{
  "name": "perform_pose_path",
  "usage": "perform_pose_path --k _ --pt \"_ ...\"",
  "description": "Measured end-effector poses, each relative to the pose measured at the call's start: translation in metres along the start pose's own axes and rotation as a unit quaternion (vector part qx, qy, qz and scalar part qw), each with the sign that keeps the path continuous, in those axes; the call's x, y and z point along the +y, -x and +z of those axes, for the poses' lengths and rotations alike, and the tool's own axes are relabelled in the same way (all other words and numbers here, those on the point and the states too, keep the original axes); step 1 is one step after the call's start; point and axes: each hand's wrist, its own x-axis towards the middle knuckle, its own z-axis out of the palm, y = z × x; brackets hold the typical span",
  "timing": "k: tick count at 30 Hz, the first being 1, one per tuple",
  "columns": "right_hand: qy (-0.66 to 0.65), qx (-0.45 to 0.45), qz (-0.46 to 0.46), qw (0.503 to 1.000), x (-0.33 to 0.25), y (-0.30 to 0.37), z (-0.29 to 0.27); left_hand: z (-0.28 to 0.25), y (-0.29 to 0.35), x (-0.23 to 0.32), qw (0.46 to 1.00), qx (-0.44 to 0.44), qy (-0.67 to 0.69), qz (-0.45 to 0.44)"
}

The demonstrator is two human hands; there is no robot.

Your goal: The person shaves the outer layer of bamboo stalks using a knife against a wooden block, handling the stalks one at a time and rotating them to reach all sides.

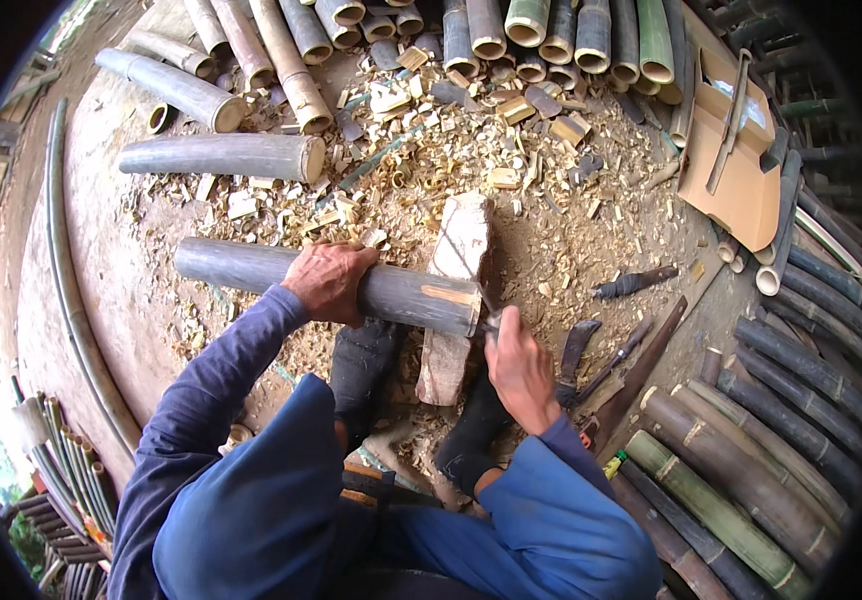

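Spanning the block (463, 230) to near its right edge, your dark bamboo tube (416, 298) fills your left hand's (329, 280) grasp; toward the floor's (101, 235) right edge, an open cardboard box (748, 215) carries clear plastic (754, 112); your right hand (521, 367) clenches a tool (493, 317).

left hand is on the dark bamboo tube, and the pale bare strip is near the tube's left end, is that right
Not quite: the pale bare strip is near the right end of the dark bamboo tube, on the side of the right hand, as the head view shows. The left hand is indeed on the tube.
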Motion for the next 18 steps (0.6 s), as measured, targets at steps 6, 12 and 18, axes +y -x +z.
perform_pose_path --k 6,12,18 --pt "-0.071 0.012 0.017 0.997 -0.045 -0.005 -0.033 0.000 0.010 -0.008 1.000 -0.003 0.019 -0.019" --pt "-0.010 0.010 0.003 1.000 -0.019 -0.009 -0.003 -0.005 0.003 -0.003 1.000 -0.016 0.008 -0.010" --pt "-0.063 0.062 -0.048 0.995 -0.066 -0.011 -0.046 0.001 0.015 -0.008 1.000 0.004 0.009 -0.014"
